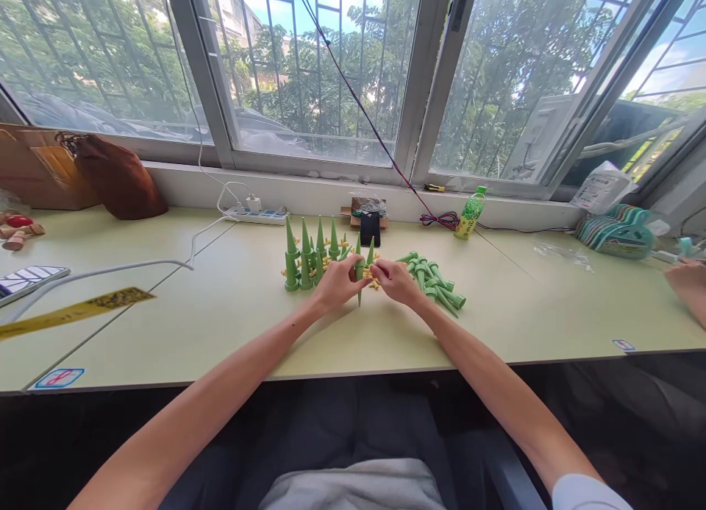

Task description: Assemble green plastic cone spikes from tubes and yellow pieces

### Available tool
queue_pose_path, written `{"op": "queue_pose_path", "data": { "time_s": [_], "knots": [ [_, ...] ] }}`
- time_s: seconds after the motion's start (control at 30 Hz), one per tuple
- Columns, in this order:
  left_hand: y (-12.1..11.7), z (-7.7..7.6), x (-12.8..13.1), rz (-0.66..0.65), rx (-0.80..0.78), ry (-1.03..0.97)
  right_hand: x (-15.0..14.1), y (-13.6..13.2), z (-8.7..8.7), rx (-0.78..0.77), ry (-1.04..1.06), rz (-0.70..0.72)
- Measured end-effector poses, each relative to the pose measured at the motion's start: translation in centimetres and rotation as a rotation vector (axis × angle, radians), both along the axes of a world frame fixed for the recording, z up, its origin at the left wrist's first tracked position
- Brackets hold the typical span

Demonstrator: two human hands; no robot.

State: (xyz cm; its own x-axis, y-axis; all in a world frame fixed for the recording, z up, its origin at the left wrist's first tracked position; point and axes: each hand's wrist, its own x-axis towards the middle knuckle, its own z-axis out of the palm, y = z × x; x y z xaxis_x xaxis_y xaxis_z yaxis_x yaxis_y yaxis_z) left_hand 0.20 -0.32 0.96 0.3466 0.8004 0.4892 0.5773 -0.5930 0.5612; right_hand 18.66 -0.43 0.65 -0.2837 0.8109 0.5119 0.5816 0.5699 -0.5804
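My left hand (335, 280) is closed around a green plastic plant-watering spike (359, 273), whose pointed end hangs downward over the table. My right hand (398, 280) pinches a small yellow valve (367, 273) at the spike's side; whether it is fully seated is hidden by the fingers. Left of my hands, several green watering spikes (306, 267) stand upright in rows, points up, with yellow valves on them. A heap of loose green spikes (435, 283) lies just beyond my right hand. Small yellow pieces show on the table behind my hands.
At the back stand a power strip (258, 215), a black phone (370, 229) by a small box, and a green drink bottle (471, 214). A white cable (193, 252) crosses the left side. Teal hangers (615, 234) and another person's hand (687, 285) are at right.
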Motion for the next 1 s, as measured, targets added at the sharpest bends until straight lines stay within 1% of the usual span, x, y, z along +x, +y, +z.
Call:
{"op": "queue_pose_path", "data": {
  "time_s": [0.13,0.27,0.37,0.47,0.63,0.77,1.0],
  "knots": [
    [0.05,0.0,0.02,-0.002,-0.005,-0.005,0.01,0.08,-0.06,0.005,0.001,0.001],
    [0.14,0.0,-0.01,0.019,0.012,-0.012,-0.03,0.05,-0.05,-0.003,0.054,0.005],
    [0.17,-0.01,-0.03,0.036,0.021,-0.018,-0.05,-0.01,-0.1,-0.065,0.128,0.062],
    [0.15,-0.06,-0.03,0.031,0.023,-0.01,-0.07,-0.04,-0.17,-0.104,0.152,0.08],
    [0.09,-0.17,-0.04,0.023,0.005,-0.003,-0.03,0.09,-0.21,-0.064,0.108,0.063],
    [-0.07,-0.05,-0.02,0.016,-0.007,0.008,0.07,0.23,-0.23,-0.028,0.042,0.018],
    [-0.27,0.17,0.07,0.011,-0.014,0.016,0.07,0.19,-0.2,-0.026,0.002,-0.004]
  ]
}}
